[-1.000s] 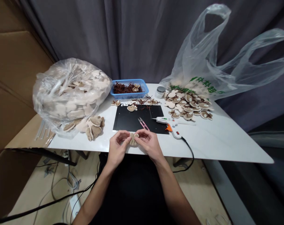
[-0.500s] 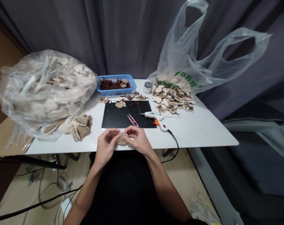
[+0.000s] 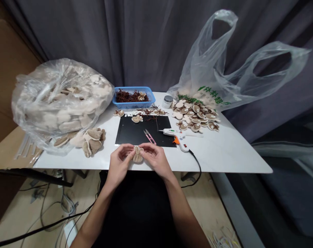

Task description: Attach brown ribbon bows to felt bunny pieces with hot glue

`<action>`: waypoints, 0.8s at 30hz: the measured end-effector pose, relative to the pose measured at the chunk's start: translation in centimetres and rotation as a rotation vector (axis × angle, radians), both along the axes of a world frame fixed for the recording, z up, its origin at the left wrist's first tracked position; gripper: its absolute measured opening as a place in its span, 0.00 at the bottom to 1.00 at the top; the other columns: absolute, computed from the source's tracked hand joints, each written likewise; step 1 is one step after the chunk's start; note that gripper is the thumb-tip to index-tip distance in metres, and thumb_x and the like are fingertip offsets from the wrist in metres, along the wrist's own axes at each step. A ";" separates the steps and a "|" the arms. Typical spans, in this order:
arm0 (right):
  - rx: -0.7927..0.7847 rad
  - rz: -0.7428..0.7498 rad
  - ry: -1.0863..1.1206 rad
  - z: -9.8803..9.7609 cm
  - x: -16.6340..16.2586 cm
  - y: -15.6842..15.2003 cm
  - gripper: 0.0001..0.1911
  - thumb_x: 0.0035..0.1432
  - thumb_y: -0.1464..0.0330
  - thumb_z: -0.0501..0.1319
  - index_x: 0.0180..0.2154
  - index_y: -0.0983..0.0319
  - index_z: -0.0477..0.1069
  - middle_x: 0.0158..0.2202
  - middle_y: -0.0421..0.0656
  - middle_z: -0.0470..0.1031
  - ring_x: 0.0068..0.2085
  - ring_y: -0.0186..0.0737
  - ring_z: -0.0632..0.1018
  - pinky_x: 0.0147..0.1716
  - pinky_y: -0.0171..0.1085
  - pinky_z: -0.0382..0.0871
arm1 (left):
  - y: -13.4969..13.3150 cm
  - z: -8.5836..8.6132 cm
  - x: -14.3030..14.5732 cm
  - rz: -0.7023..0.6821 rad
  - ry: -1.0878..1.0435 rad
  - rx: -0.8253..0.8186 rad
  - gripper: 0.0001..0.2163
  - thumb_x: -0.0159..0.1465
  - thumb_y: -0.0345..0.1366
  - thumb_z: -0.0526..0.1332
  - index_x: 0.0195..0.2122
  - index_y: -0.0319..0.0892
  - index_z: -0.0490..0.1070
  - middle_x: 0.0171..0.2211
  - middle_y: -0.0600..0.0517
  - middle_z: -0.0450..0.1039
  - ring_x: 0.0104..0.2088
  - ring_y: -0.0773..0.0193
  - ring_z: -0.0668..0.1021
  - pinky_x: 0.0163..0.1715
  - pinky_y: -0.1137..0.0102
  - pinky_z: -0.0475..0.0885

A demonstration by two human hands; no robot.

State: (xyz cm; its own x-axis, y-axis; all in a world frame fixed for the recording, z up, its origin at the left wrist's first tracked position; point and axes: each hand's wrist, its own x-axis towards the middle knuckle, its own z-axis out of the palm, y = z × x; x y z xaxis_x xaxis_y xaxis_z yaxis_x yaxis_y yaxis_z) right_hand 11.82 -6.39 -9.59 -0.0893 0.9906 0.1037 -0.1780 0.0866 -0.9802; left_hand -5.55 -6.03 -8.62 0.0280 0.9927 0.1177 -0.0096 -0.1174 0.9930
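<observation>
Between my two hands is a small beige fabric piece with rounded ears (image 3: 137, 156), held near the table's front edge. My left hand (image 3: 120, 159) pinches its left side between thumb and fingers. On the opposite side, my right hand (image 3: 156, 158) pinches it the same way. Just beyond my hands lie pink thread snips (image 3: 150, 137) on a black mat (image 3: 132, 132). A white hot glue gun (image 3: 178, 137) with an orange trigger rests at the mat's right edge. Another fabric piece (image 3: 137, 118) lies at the back of the mat.
A big clear bag of fabric pieces (image 3: 65, 103) fills the left, with loose pieces (image 3: 93, 141) before it. Behind are a blue basket (image 3: 133, 105) of brown twine bows and a jar (image 3: 167, 101). Right stand a pile of bow-trimmed pieces (image 3: 196, 115) and a plastic bag (image 3: 223, 82).
The camera view has shifted, so the table sits slightly lower and farther right. Both hands keep hold of the fabric piece, with more of its front showing between the thumbs.
</observation>
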 end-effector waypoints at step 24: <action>0.454 -0.190 -0.783 -1.0 -1.7 -2.5 0.12 0.71 0.74 0.59 0.41 0.58 0.81 0.41 0.48 0.82 0.46 0.49 0.81 0.48 0.47 0.76 | -2.7 -1.3 -2.6 -0.087 0.937 0.562 0.16 0.75 0.30 0.58 0.62 0.48 0.75 0.55 0.44 0.81 0.56 0.51 0.81 0.55 0.57 0.75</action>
